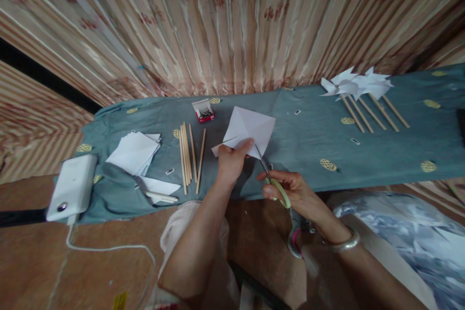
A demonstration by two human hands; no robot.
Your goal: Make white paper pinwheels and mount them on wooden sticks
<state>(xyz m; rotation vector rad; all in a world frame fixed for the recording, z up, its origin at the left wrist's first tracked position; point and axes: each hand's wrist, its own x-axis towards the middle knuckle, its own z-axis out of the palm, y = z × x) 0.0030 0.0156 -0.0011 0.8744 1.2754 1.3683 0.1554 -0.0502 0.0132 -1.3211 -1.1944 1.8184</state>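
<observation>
My left hand (232, 161) pinches a square sheet of white paper (250, 123) near its middle, above the cloth-covered table. Creases run across the sheet, and a slit shows on its left side. In my right hand (286, 191) is a pair of scissors (279, 190) with light green handles, fingers through the loops. The blades point up and left and meet the paper's lower edge close to my left thumb. Left of the sheet lie several wooden sticks (186, 157). A small red and white box (204, 110) of metal pins or tacks stands open behind them.
Several paper pinwheels (358, 85) on sticks lie at the back right of the green cloth (305, 126). At the left are a stack of white paper (134, 152) and a white power bank (71, 186) with a cable. A patterned curtain (225, 29) hangs behind.
</observation>
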